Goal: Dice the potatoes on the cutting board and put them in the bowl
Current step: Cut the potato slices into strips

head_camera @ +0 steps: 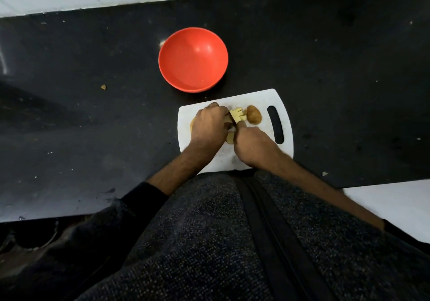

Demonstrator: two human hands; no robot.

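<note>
The bowl [193, 59] looks like glossy red plastic, the board [256, 100] smooth matt white plastic, the table [325, 68] dark speckled stone.

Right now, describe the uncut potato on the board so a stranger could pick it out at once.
Start at the white cutting board on the black counter, just nearer than the red bowl. The potato lies between the board's handle slot and the pale cut pieces by the two hands. It alone is brown, rounded and skin-covered.

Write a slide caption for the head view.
Both hands cut potato on white board; red bowl empty.
</note>
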